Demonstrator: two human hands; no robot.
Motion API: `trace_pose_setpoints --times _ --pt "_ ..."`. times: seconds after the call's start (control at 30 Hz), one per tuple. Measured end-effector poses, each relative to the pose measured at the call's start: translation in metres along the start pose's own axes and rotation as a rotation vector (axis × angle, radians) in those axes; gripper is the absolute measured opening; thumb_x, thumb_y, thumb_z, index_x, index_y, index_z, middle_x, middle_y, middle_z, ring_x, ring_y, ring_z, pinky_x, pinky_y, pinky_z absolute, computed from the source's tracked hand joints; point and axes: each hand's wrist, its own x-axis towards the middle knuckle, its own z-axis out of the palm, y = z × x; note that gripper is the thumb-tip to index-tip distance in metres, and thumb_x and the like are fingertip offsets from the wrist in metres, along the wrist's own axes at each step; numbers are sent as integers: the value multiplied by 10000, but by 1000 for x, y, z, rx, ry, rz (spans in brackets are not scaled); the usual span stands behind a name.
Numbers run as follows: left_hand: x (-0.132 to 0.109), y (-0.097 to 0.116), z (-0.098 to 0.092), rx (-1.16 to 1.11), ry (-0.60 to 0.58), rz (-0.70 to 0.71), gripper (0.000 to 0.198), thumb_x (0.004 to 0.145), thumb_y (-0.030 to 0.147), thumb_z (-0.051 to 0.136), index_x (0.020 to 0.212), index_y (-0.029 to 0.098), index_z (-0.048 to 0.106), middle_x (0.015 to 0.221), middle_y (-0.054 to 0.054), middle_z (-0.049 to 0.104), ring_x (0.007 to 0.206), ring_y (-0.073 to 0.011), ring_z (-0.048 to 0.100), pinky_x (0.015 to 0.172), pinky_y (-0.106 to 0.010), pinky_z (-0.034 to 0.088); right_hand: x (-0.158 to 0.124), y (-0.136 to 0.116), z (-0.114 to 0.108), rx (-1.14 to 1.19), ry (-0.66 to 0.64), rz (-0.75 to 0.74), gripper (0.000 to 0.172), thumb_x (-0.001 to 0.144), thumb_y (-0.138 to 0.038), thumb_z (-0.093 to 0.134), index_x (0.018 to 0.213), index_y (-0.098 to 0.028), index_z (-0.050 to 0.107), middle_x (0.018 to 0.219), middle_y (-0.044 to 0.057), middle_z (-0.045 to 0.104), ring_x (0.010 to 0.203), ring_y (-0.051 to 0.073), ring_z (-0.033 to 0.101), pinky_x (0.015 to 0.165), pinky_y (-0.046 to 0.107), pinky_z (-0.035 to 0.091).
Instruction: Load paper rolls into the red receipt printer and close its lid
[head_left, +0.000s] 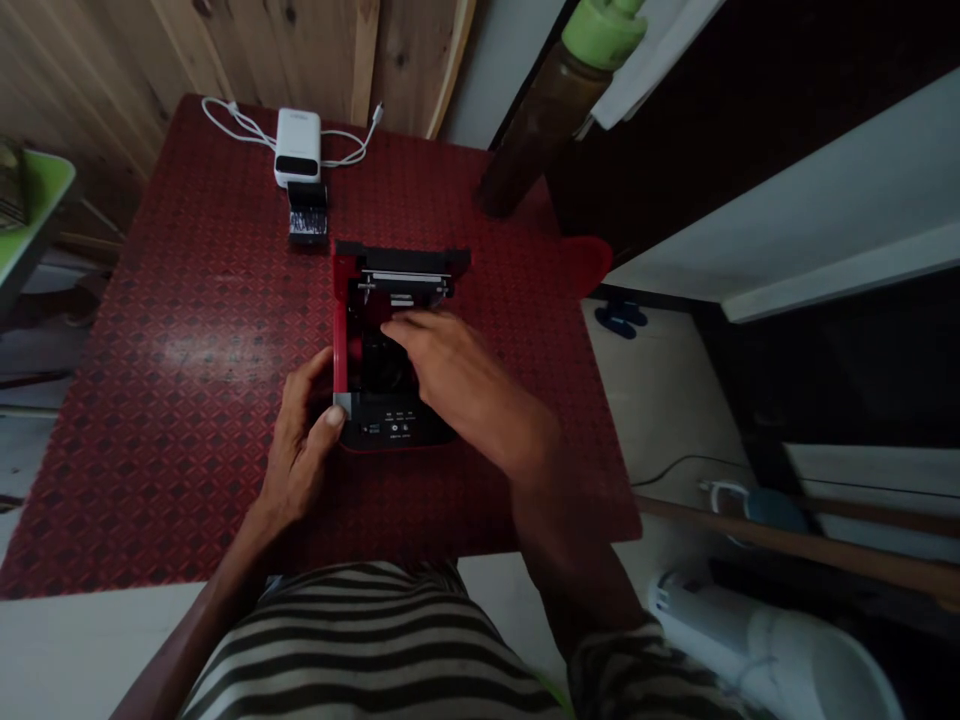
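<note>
A small red and black printer [397,420] sits on the table with its lid [405,262] raised at the back, showing a roller and a dark compartment. My left hand [300,435] grips its front left corner, thumb on the top edge and fingers along the left side. Over the open compartment, my right hand [450,365] reaches in from the right with its fingers bent and close together. Its fingertips are partly hidden in shadow, so anything they hold cannot be made out.
The table has a red patterned cover [187,430]. Behind the printer lie a white power bank [298,145] with a white cable [352,150] and a small black case [308,212]. A tall brown bottle with a green cap [544,120] stands at the back right.
</note>
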Motion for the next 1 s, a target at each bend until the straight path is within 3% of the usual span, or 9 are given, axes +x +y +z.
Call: trace_pose_setpoints --times 0.17,0.27,0.43,0.53,0.63,0.73,0.83,0.9,1.0 --pt "1 12 -1 -27 38 -91 614 1118 649 639 1589 260 697 1595 -140 721 1485 -395 670 1285 -623 519 -20 7 -6 201 -26 -179 393 1071 42 575 1217 -217 831 1235 69 867 1131 242 755 1089 447 595" --pt "11 18 -3 -18 102 -96 583 1118 661 656 1535 259 726 1571 -147 736 1453 -387 703 1238 -591 559 -23 10 0 167 22 -187 287 1121 -20 602 1071 -190 827 1083 73 838 1030 235 701 998 409 582" --pt "71 26 -8 47 243 90 657 1085 762 680 1410 200 781 1470 -143 767 1351 -348 720 1196 -521 536 -33 6 11 54 288 -201 307 1171 -81 564 1009 -167 811 992 79 766 977 232 647 948 389 595" --pt "118 37 -4 19 319 119 474 1206 494 590 1329 76 776 1304 -105 801 1258 -274 703 1126 -458 499 -42 -1 22 -30 468 -200 315 1153 -44 568 1023 -179 822 1008 79 783 974 229 655 890 374 602" --pt "143 49 6 -125 323 -102 310 1187 295 607 980 108 742 992 -21 763 975 -160 660 987 -370 480 -50 -6 36 -97 604 -228 310 1149 -43 581 1026 -183 828 966 62 800 916 213 678 836 360 615" --pt "135 53 9 -207 304 -132 272 1077 258 726 828 164 668 911 -5 734 858 -141 601 913 -349 471 -56 -9 46 -148 715 -219 267 1139 -63 623 1069 -211 835 1115 76 863 1042 229 749 926 389 653" --pt "106 49 4 -271 261 -117 119 870 265 851 934 197 776 1051 -32 800 1010 -197 676 1015 -373 507 -62 -11 52 -177 793 -179 226 1106 -78 692 1097 -254 833 1513 86 813 1440 281 712 1165 468 620" --pt "84 45 -2 -340 205 -205 381 751 295 917 1117 240 826 1214 -48 834 1183 -258 722 1132 -416 524 -64 -12 53 -204 819 -161 205 1099 -85 708 1086 -251 829 1613 95 765 1563 290 658 1256 486 577" --pt "58 41 -5 -372 126 -350 598 697 319 967 1269 256 806 1390 -85 826 1357 -338 729 1217 -504 544 -65 -12 56 -185 796 -171 216 1122 -69 674 1078 -217 825 1435 103 866 1416 250 786 1243 446 597"
